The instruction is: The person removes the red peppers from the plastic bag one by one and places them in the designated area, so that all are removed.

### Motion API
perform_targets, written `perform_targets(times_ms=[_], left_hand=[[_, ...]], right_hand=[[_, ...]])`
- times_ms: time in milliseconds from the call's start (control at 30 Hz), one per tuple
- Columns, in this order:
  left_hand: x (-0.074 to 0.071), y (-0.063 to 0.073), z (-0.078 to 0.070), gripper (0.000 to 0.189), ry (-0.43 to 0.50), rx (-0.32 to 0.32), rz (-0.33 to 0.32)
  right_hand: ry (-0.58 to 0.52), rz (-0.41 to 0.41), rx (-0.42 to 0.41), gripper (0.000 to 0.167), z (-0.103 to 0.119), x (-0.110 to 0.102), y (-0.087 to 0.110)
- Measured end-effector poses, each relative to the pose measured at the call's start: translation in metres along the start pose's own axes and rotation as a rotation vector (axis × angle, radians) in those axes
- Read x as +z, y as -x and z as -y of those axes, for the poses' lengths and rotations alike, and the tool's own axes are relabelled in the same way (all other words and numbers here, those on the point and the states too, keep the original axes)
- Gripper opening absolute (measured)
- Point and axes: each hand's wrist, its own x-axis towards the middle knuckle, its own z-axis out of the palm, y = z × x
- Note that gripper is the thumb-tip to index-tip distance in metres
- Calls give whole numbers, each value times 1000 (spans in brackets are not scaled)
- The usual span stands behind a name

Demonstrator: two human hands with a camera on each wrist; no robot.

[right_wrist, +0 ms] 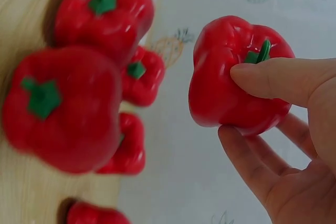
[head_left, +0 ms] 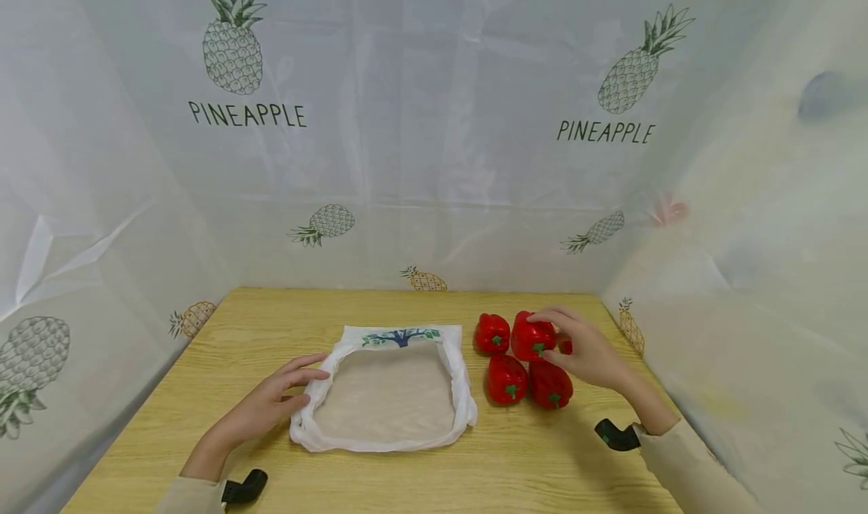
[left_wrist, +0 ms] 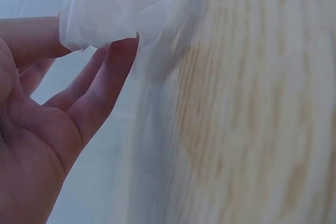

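Observation:
A white bag (head_left: 468, 401) with a tree print lies on the table, its mouth spread wide and its rim rolled. On its left side my left hand (head_left: 274, 401) pinches the rim; the left wrist view shows thin, crinkled material (left_wrist: 123, 11) between thumb and fingers. My right hand (head_left: 588, 354) grips a red bell pepper (right_wrist: 220, 72) with a green stem, thumb beside the stem and fingers underneath. It hangs above the other peppers. Close by are several more red bell peppers (head_left: 506, 380), grouped right of the bag; one (head_left: 566, 346) is partly hidden behind my right hand.
The wood-grain table (head_left: 380, 480) is enclosed at the back and sides by a pale curtain (head_left: 434, 160) printed with pineapples. Each wrist carries a small black device, one near the left cuff (head_left: 246, 487), one near the right (head_left: 617, 435).

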Motion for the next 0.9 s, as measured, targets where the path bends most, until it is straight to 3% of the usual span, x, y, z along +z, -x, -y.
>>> perform_targets(times_ms=[400,900], left_hand=[[1,-1,2,37,19,-1,10],[0,-1,2,38,37,-28,9]], right_hand=[[50,-1,35,69,-25,-21,33],[-34,32,73,66,-49,-34,59]])
